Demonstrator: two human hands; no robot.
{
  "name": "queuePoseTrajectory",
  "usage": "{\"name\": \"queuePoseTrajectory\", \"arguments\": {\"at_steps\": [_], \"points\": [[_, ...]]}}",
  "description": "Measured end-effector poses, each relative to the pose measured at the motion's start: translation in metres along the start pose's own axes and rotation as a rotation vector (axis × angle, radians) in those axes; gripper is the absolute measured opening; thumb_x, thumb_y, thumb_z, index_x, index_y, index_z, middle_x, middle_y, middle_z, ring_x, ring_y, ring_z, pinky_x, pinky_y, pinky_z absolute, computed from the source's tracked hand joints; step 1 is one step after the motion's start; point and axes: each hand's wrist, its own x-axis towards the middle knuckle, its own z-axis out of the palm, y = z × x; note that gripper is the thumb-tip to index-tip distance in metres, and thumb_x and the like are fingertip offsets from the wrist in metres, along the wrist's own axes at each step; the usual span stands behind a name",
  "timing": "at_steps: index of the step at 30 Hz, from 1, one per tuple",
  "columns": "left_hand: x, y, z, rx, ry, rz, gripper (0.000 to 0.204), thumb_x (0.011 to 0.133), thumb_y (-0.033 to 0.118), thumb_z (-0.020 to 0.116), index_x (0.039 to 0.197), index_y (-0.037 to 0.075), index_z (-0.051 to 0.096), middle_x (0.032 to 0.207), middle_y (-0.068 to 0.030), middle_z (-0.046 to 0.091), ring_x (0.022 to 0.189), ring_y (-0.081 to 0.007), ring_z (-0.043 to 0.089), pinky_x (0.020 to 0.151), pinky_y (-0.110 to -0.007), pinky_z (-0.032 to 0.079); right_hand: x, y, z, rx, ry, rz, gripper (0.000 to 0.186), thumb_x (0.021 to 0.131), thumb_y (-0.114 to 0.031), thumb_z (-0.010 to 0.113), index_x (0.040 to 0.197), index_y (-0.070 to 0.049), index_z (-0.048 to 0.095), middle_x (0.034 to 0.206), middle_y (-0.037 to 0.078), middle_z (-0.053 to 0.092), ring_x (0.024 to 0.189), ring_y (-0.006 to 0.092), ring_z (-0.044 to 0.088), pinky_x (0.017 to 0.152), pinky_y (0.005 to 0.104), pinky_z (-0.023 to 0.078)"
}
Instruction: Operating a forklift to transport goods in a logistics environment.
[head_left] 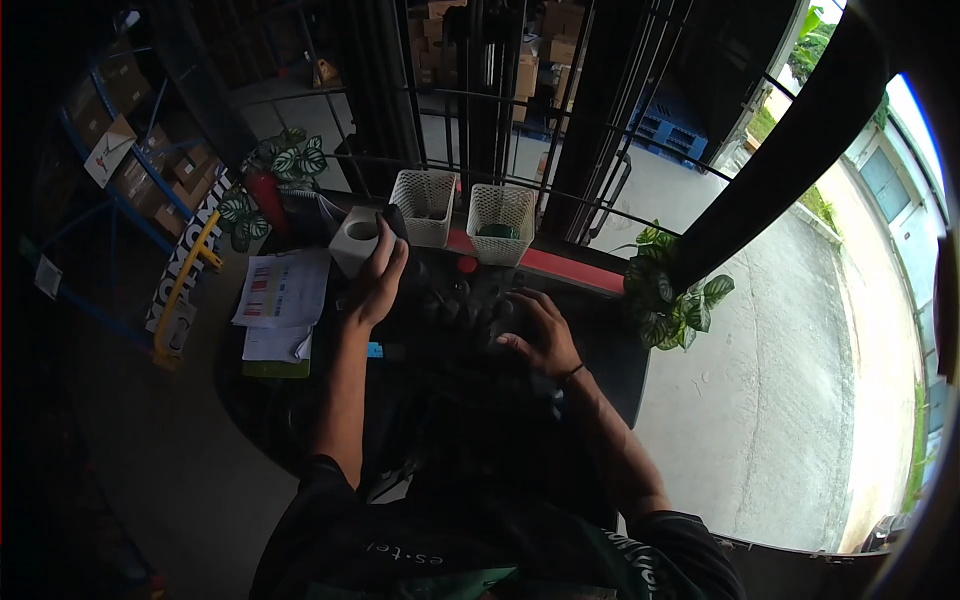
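My left hand [375, 285] is closed beside a pale grey holder [353, 250] with a round opening, its fingers bent against the holder's right side; what they grip is unclear. My right hand [538, 338] hovers over or rests on dark controls [450, 300], thumb and fingers apart and loosely curved. A small red button [467, 265] stands among the controls. Two white mesh baskets [423, 210] sit behind them, the right one with something green inside. Left of my left hand lie printed papers [282, 285] on a green clipboard [275, 368].
Leafy plants flank the dark dashboard [610, 390] at left [285, 160] and right [670, 295]. Beyond are black bars and a thick post [770, 150], blue racks [140, 160] with boxes, a yellow frame [185, 285], blue pallets [665, 130] and a bright concrete path [780, 380] at the right.
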Motion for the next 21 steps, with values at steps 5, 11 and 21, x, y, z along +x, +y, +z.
{"name": "queuePoseTrajectory", "arguments": {"at_steps": [5,11,21], "points": [[0.015,-0.02,0.001,-0.059,-0.033,-0.007,0.097,0.106,0.065,0.039,0.165,-0.001,0.001,0.173,-0.0208,0.016,0.16,-0.0314,0.014,0.127,-0.038,0.015,0.023,-0.011,0.037,0.049,0.047,0.226,0.048,0.097,-0.028,0.071,0.139,-0.01,0.056,0.117,0.02,0.07,0.108,0.0386,0.069,0.095,0.045,0.054],[0.009,0.0,0.007,-0.041,0.027,-0.008,0.122,0.096,0.078,0.047,0.16,-0.011,-0.005,0.168,-0.0353,0.01,0.159,-0.0411,0.012,0.128,-0.041,0.016,0.024,-0.021,0.043,0.063,0.115,0.266,0.043,0.098,-0.024,0.07,0.138,-0.013,0.056,0.11,0.023,0.073,0.106,0.0414,0.071,0.084,0.046,0.057],[-0.043,0.014,0.042,-0.053,0.367,0.039,0.124,0.094,0.07,0.06,0.16,-0.01,-0.008,0.169,-0.0354,0.005,0.159,-0.043,0.01,0.129,-0.048,0.014,0.051,0.02,0.052,-0.008,0.247,0.454,0.036,0.098,-0.028,0.072,0.126,-0.006,0.064,0.104,0.023,0.074,0.103,0.0418,0.072,0.082,0.044,0.056]]}}
